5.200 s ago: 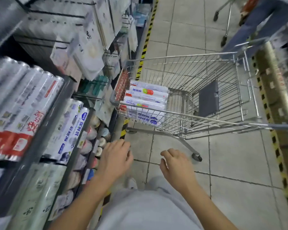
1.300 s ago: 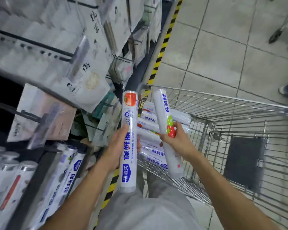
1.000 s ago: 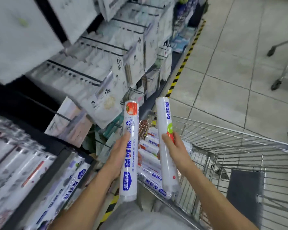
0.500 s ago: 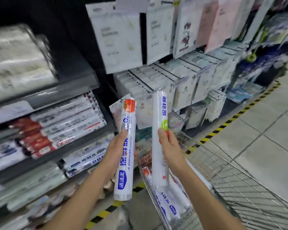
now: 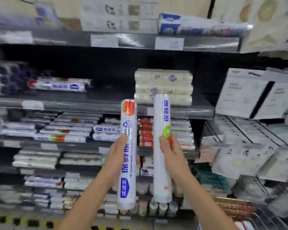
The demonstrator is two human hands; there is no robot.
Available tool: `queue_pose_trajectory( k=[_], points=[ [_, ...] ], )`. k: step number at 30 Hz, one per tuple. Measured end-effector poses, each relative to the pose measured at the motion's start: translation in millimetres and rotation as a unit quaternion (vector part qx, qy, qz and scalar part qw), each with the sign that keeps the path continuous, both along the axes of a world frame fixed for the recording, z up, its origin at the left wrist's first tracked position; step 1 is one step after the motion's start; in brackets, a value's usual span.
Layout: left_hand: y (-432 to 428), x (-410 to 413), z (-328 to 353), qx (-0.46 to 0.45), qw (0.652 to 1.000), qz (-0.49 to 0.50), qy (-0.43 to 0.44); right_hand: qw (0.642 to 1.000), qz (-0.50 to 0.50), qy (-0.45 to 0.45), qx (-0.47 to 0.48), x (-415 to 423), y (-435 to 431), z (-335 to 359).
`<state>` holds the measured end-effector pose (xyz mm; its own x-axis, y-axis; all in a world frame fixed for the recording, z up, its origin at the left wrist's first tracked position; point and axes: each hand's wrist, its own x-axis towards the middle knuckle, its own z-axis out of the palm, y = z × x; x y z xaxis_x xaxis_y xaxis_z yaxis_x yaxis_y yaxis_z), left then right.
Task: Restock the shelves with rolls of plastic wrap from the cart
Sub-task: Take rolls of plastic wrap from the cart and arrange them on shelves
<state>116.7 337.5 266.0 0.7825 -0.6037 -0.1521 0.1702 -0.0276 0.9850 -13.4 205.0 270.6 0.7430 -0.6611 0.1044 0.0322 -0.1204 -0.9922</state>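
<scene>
Left hand (image 5: 118,156) clamped round upright white plastic-wrap roll with orange top (image 5: 127,153); right hand (image 5: 170,151) round plainer white roll with green patch (image 5: 161,146). Both lifted clear of cart, now facing dark shelves (image 5: 96,105) of similar rolls. Ready for placing.

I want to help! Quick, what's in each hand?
Left hand: closed, holding orange-topped roll.
Right hand: closed, holding green-spot roll.

Two white rolls of plastic wrap stand upright side by side, apart — the left roll (image 5: 127,153) with an orange top and blue lettering, the right roll (image 5: 162,146) plainer (green patch mid-length) — before the stocked shelves (image 5: 96,105).
</scene>
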Motion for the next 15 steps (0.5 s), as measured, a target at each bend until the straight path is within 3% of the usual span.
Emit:
queue_pose_trajectory(
  k=[15],
  points=[
    [303.1,141.4,36.8,-0.050,0.982,0.172,-0.056,0.985,0.166,-0.043,0.000,212.9,245.9,39.6]
  ],
)
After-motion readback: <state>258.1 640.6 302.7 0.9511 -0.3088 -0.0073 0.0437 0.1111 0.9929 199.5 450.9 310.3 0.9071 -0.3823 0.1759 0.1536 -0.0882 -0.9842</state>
